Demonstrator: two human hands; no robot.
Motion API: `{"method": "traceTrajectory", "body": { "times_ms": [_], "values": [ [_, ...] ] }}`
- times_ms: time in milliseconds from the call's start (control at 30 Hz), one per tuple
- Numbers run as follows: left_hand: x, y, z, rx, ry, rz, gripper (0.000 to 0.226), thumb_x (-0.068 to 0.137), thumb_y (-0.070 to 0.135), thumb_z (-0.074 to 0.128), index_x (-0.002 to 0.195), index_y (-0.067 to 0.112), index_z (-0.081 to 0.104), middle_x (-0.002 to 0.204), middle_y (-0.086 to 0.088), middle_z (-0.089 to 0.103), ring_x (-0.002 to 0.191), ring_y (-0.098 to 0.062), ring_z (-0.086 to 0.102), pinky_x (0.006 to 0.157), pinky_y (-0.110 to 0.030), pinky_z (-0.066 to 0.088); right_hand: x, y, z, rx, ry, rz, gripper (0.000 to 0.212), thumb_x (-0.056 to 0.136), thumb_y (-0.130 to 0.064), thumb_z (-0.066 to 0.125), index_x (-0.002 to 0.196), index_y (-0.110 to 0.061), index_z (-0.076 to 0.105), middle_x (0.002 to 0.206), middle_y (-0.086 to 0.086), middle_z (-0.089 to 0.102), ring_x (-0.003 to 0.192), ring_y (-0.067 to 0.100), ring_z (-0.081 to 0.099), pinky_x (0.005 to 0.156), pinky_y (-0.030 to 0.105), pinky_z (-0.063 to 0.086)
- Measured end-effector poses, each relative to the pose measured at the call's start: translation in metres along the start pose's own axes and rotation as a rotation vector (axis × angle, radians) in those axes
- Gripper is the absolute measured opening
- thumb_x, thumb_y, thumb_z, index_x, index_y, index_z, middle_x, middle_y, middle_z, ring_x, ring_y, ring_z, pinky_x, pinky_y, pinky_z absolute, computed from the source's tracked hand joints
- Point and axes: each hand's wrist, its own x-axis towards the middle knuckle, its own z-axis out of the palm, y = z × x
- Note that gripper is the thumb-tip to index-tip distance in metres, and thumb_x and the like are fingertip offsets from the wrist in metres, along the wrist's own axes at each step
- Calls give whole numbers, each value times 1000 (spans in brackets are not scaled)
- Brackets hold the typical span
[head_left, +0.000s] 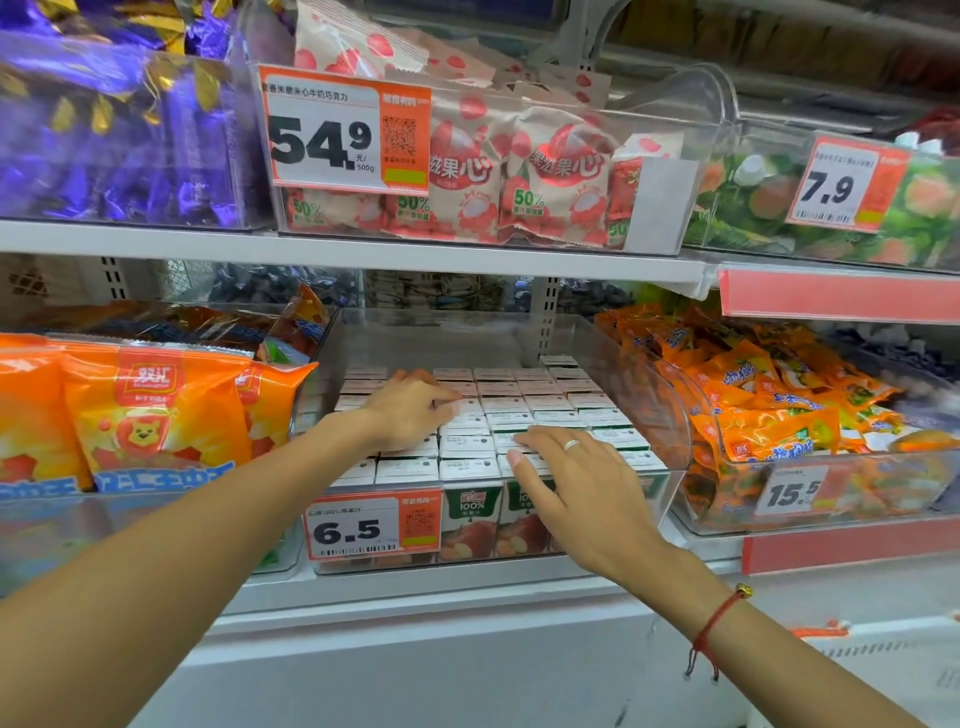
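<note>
Small juice boxes (519, 410) stand in neat rows inside a clear bin (670, 410) on a shop shelf. They fill the bin from the front most of the way to the back, and only their white tops show from above.

The left hand (410, 410) is over the middle of the bin, a bit to the left. Its fingers are bent down and the tips touch the box tops. I cannot tell if it is pinching a box or just pushing on one.

The right hand (576, 478) is at the front of the bin, on the right. Its fingers are straight and spread out, lying flat on the box tops. It holds nothing. One finger wears a ring (571, 445), and a red string (714, 626) goes around the wrist.

A price tag (371, 530) that says 6.5 sticks on the front of the bin. Left of the bin are big orange bags (140, 415). Right of the bin is a pile of small orange packets (779, 405). Above the bin sit pink and white bags (519, 176).
</note>
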Motion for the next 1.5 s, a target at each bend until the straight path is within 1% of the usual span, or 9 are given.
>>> {"method": "traceTrajectory", "body": {
  "times_ms": [167, 367, 500, 633, 767, 967, 1133, 1300, 1500],
  "values": [
    [-16, 6, -3, 22, -9, -2, 41, 105, 27, 35, 145, 28, 43, 151, -7, 39, 139, -30, 30, 114, -40, 24, 0, -1, -3, 7, -21, 0, 52, 99, -55, 22, 135, -31, 50, 141, -13, 50, 130, 8, 41, 107, 25, 26],
    [-95, 16, 9, -15, 275, 12, 37, 102, 41, 35, 129, 31, 58, 137, 13, 53, 126, -10, 44, 96, -31, 41, 22, -1, -12, 173, -94, 22, 41, 97, -47, 43, 130, -26, 56, 133, 0, 58, 123, 18, 49, 92, 32, 41],
    [-124, 14, 11, 145, 341, 49, 47, 101, 48, 22, 131, 35, 56, 135, 19, 54, 125, -2, 45, 92, -21, 40, 67, -4, -11, 157, -136, -44, 34, 100, -30, 47, 131, -20, 57, 138, 4, 55, 127, 22, 50, 99, 38, 46],
    [-126, 15, 15, 198, 378, 67, 50, 104, 43, 18, 129, 31, 60, 130, 13, 60, 121, -7, 53, 91, -23, 45, 117, -5, -3, 145, -212, -57, 33, 100, -21, 48, 131, -16, 58, 136, 5, 58, 122, 24, 55, 102, 42, 46],
    [-128, 15, 15, 205, 391, 69, 50, 103, 41, 19, 120, 29, 65, 121, 11, 65, 111, -11, 60, 78, -26, 48, 143, -14, 11, 154, -349, -59, 34, 100, -25, 49, 132, -16, 56, 136, 4, 57, 125, 22, 53, 105, 35, 41],
    [-125, 14, 17, 215, 424, 71, 60, 100, 42, 7, 126, 30, 60, 126, 12, 60, 112, -12, 57, 75, -26, 45, 175, -22, 7, 19, -532, -97, 32, 95, -33, 60, 122, -18, 64, 125, 2, 64, 100, 15, 56, 82, 23, 40],
    [-126, 15, 16, 226, 446, 94, 64, 98, 43, 5, 125, 30, 61, 125, 11, 62, 110, -12, 58, 75, -25, 44, 194, -25, -3, -102, -638, -101, 44, 88, -45, 65, 125, -21, 62, 117, -4, 64, 102, 16, 58, 90, 26, 45],
    [-124, 15, 17, 198, 447, 75, 56, 99, 42, 12, 125, 30, 61, 125, 10, 61, 111, -12, 57, 75, -25, 44, 203, -32, -2, -217, -690, -133, 48, 88, -47, 64, 128, -22, 61, 127, -1, 63, 115, 22, 58, 104, 40, 45],
    [-125, 14, 19, 256, 451, 72, 57, 99, 42, 11, 125, 29, 61, 124, 10, 61, 109, -13, 58, 67, -23, 34, 200, -30, 1, -214, -690, -151, 46, 92, -45, 59, 133, -23, 56, 131, 0, 59, 108, 18, 53, 98, 32, 43]
  ]
}}
